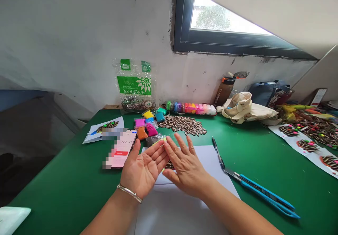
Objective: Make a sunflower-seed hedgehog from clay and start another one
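Note:
My left hand (142,168), a silver bangle on its wrist, is turned palm up with the fingers stretched out. Palm down, my right hand (186,166) meets its fingertips, fingers spread. Whether anything small lies between them is hidden. Behind the hands, partly covered, are striped sunflower seeds (169,165) edged with yellow-green clay on white paper (182,210). Several small packets of coloured clay, among them an orange packet (142,133) and a magenta packet (151,129), lie just beyond my fingers. A pile of sunflower seeds (185,124) is spread behind them.
Left of my hands are a phone (124,150) and a decorated paper (104,129). A pen (218,152) and a blue-handled cutter (264,191) lie to the right. Along the wall stand a seed bag (136,87), a clay pack (194,108), a bottle (224,91) and a cloth bag (245,108).

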The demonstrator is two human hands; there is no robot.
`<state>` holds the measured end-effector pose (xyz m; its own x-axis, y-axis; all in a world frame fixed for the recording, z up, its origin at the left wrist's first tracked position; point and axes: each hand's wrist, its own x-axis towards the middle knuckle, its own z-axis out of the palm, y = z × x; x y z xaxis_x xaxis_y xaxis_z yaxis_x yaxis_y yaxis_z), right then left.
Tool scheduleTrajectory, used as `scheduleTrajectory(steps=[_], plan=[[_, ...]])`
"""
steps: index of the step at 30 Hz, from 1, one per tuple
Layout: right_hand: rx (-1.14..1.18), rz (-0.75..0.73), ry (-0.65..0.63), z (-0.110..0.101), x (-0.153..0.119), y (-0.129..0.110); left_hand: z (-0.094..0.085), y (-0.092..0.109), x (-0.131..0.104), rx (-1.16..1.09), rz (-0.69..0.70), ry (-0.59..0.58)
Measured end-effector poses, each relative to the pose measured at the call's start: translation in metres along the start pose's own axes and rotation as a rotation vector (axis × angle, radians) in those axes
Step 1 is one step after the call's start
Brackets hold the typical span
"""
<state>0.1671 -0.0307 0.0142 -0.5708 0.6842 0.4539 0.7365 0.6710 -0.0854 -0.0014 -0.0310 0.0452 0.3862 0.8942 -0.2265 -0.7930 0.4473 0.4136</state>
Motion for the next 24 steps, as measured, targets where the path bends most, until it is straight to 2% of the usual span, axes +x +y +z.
scheduleTrajectory(steps=[4, 10, 16, 21, 24], plan=[[0.052, -0.161, -0.038, 0.000, 0.001, -0.012, 0.000, 0.003, -0.001, 0.005, -0.002, 0.067], [-0.005, 0.019, -0.026, 0.000, 0.001, 0.009, 0.002, -0.003, 0.000, -0.002, -0.037, -0.006], [0.059, -0.149, -0.073, -0.004, 0.000, -0.003, 0.001, -0.002, 0.001, -0.024, -0.036, 0.040], [0.022, -0.037, -0.050, 0.000, 0.000, 0.010, 0.001, -0.008, 0.001, -0.021, -0.097, -0.049], [0.014, -0.028, -0.069, 0.001, -0.002, 0.014, -0.002, -0.005, 0.002, -0.012, -0.057, -0.018]])
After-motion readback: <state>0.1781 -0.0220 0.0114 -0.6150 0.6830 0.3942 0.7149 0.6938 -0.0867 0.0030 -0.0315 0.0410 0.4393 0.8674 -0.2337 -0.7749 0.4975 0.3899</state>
